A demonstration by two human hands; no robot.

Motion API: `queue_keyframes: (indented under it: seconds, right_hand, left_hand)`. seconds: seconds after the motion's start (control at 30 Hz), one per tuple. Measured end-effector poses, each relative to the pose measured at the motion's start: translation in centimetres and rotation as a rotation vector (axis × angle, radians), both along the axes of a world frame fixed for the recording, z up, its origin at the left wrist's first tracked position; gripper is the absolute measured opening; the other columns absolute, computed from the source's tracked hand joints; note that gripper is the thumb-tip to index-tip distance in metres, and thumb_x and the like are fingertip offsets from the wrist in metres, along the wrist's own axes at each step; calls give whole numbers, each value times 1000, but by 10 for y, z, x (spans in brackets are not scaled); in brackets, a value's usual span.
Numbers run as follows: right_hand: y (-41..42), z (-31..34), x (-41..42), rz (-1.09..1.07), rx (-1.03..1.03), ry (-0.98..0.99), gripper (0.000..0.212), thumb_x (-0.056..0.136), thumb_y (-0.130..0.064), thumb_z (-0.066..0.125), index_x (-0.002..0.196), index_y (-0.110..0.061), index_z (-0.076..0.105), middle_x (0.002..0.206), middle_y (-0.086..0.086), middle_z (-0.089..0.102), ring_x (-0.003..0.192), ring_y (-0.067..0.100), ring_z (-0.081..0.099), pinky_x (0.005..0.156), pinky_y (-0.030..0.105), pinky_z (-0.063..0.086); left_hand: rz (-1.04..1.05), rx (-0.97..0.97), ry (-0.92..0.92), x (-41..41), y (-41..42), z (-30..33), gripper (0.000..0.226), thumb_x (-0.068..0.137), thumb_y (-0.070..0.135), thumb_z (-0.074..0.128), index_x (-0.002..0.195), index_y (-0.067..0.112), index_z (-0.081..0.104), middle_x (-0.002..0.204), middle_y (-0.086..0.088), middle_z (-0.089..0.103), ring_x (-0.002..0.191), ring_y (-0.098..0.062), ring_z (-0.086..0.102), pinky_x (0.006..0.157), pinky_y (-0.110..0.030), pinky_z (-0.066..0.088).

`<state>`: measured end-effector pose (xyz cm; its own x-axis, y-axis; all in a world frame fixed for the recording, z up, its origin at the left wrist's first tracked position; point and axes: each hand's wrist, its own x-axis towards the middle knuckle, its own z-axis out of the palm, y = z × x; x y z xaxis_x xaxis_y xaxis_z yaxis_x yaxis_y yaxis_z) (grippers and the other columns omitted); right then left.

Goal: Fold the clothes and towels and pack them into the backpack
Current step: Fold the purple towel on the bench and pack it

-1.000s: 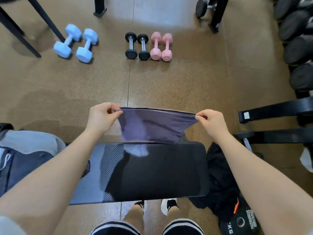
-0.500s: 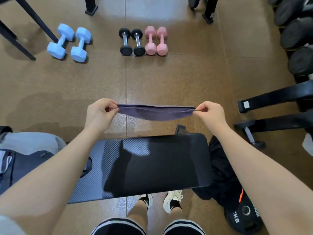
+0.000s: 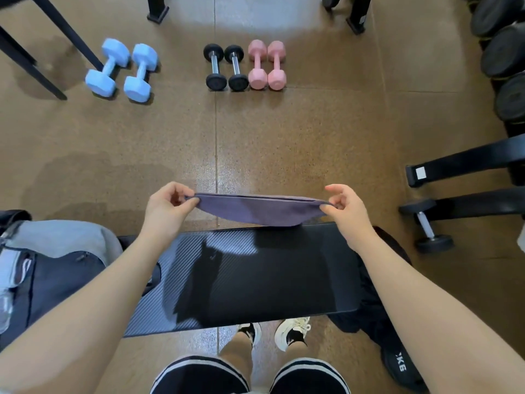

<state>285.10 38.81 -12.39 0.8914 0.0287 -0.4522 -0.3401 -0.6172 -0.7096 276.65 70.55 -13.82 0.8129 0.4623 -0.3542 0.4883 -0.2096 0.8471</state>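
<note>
both hands pinch the purple towel [image 3: 260, 210] at its ends, left hand [image 3: 167, 207] and right hand [image 3: 345, 210], holding it over the far edge of the black table [image 3: 255, 280]. it hung open a second ago; now it's doubled and lowering, one fold done. the backpack [image 3: 51, 268] waits left.

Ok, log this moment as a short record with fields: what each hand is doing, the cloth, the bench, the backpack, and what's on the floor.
left hand: pinches the cloth's left end
right hand: pinches its right end
purple cloth: stretched between the hands, sagging, above the bench's far edge
bench: black pad, nothing lying on it
backpack: grey and navy, at the bench's left end
floor: blue dumbbells, black dumbbells, pink dumbbells
black garment: heaped right of the bench
</note>
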Motion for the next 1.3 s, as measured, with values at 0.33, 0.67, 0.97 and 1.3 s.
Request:
queue_keyframes:
  seconds: [0.33,0.67,0.97,1.3]
  right_hand:
    - [15,16,61,-260,157,-118,12,81,3,61,82,-9,65,72,0,59,71,13,53,69,25,43]
    - [-46,-31,-39,434,-461,-128,16,83,-5,57,93,-6,69,105,9,68,99,29,60,87,40,49]
    - [-96,-104,-127,566,-417,134,11,88,-12,54,94,-14,62,93,4,66,86,24,59,76,38,51]
    - [-136,-124,-202,574,-399,327,9,89,-12,49,84,-20,53,86,5,62,83,27,57,67,35,42]
  left_hand:
    - [-35,297,-35,68,-10,18,14,85,4,59,91,9,70,85,-2,62,78,-13,52,66,-14,34]
    - [-470,429,204,-30,-32,-48,14,82,6,64,92,11,72,81,-13,68,94,-32,56,79,-36,45]
    - [-758,515,256,-140,-81,-110,21,74,7,44,84,4,62,82,-20,65,82,-39,59,74,-42,47]
    - [-598,378,444,-228,-133,-108,13,88,7,49,97,12,57,92,-10,66,85,-31,56,73,-37,44]
